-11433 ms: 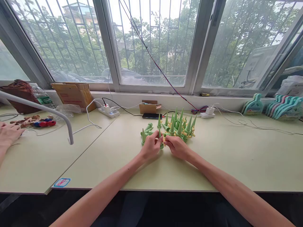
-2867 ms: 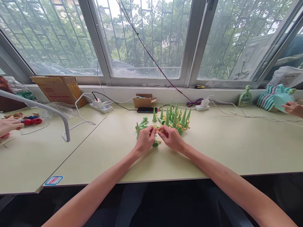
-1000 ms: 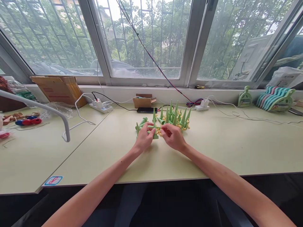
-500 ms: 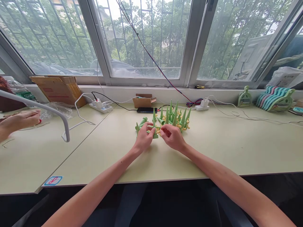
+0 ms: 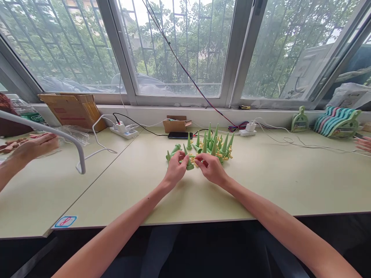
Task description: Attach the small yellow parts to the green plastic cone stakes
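My left hand (image 5: 174,170) is closed on a green plant-watering spike (image 5: 189,165), its cone tilted with the wide collar low toward the right. Just to the right, the fingers of my right hand (image 5: 213,168) are pinched together near the collar. Whatever they hold is hidden or too small to make out. Behind both hands stands a cluster of green watering spikes (image 5: 216,139), most point up, with yellow valve pieces (image 5: 231,156) among them. Another spike (image 5: 175,148) lies on its side beyond my left hand.
Behind the spikes are a phone (image 5: 180,135) and a small open cardboard box (image 5: 175,125). Power strips (image 5: 124,132) and cables line the back. A white metal tube (image 5: 78,148) and a co-worker's hand (image 5: 40,146) are at left; another person's hand (image 5: 364,143) shows far right.
The spike in my left hand has tipped from nearly upright to leaning left. My right hand shifts slightly. The co-worker's hand at left moved right, and a hand appeared at the right edge.
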`<action>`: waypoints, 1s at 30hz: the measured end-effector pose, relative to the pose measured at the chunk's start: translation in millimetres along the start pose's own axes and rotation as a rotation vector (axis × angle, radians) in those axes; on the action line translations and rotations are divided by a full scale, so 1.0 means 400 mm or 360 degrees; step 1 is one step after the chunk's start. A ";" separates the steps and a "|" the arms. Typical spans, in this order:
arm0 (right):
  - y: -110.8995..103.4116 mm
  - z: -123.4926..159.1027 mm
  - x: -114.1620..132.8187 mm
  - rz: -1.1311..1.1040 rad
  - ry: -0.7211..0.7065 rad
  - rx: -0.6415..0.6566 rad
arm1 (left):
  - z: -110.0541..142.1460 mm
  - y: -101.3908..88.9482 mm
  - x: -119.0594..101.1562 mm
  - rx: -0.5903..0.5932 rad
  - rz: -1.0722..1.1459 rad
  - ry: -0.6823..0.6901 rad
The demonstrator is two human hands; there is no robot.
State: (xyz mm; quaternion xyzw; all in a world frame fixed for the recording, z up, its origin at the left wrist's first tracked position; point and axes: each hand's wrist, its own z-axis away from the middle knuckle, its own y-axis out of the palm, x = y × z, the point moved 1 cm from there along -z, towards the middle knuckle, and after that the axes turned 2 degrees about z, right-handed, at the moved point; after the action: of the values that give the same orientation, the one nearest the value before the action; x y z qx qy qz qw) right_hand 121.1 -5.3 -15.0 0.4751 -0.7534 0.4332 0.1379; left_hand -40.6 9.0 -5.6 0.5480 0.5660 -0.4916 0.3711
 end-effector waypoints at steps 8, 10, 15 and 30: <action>0.001 -0.001 -0.005 -0.0056 0.0033 0.0004 | 0.005 0.003 -0.010 0.0082 0.0138 -0.0037; 0.003 -0.001 -0.007 -0.0068 0.0040 0.0012 | 0.006 0.002 -0.010 0.0085 0.0126 0.0004; 0.002 -0.002 -0.007 -0.0026 0.0044 0.0026 | 0.008 0.002 -0.009 0.0084 -0.0003 0.0128; 0.009 -0.003 -0.023 0.0101 0.0083 0.0044 | 0.019 0.006 -0.013 0.0128 -0.0177 0.0354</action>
State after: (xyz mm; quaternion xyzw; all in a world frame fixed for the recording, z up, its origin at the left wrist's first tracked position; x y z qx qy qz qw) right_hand 122.7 1.7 -21.9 0.4413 -0.7582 0.4599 0.1372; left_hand -38.5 0.1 -2.8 0.5813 0.6130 -0.4699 0.2560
